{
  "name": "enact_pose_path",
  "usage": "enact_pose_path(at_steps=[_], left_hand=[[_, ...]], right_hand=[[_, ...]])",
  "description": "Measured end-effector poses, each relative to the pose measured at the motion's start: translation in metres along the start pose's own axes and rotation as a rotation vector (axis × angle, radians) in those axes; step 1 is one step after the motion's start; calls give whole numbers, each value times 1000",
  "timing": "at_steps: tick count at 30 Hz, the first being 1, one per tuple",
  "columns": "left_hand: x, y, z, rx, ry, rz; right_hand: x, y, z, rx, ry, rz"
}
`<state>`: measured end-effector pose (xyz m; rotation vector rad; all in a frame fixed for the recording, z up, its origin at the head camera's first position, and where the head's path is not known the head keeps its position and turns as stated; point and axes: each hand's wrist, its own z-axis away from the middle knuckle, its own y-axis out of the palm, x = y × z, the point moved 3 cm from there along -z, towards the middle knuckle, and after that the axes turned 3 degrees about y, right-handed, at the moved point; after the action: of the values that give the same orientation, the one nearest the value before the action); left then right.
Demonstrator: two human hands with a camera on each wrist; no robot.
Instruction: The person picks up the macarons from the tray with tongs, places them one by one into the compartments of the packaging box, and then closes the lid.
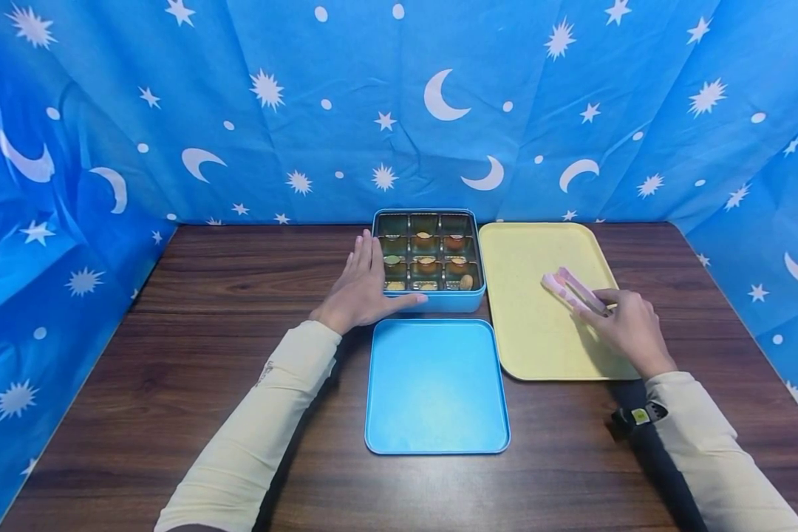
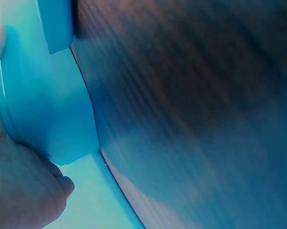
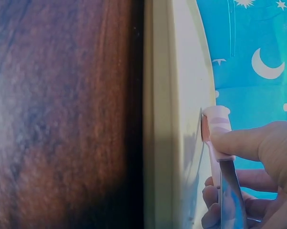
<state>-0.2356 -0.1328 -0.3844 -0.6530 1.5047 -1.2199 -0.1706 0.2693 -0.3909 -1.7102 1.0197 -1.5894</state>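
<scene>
A blue square tin (image 1: 439, 301) with a dark divided insert stands at the back middle; small pieces in yellow, green and orange tones sit in its compartments. In the front right compartment lies a brown, nut-like piece (image 1: 466, 282). My left hand (image 1: 362, 284) rests against the tin, fingers straight along its left side and thumb stretched across the front wall. Over the yellow tray (image 1: 539, 347), my right hand (image 1: 632, 329) grips metal tongs with pink tips (image 1: 568, 287). The tips stand apart, pointing toward the tin. The right wrist view shows my thumb pressing the tongs' pink part (image 3: 220, 124).
A flat blue lid (image 1: 437, 388) lies directly in front of the tin. The yellow tray adjoins the tin and lid on their right. All stand on a dark wooden table (image 1: 173, 355), backed by a blue curtain (image 1: 346, 66) with moons and stars.
</scene>
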Motion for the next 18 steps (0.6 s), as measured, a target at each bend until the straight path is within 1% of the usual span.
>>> enact_pose_path(at_steps=[4,9,14,18], left_hand=[[0,0,1,2,-6,7],[1,0,1,-2,1,2],[0,-1,1,-3,12,5],[-1,-1,2,-2,8,3]], right_hand=[[1,0,0,-5,3,-13],[7,-2,-1,-15,-14,-26],[18,-5,-3,-25,-39,-39],[27,-6,-5,-42,-78,-48]])
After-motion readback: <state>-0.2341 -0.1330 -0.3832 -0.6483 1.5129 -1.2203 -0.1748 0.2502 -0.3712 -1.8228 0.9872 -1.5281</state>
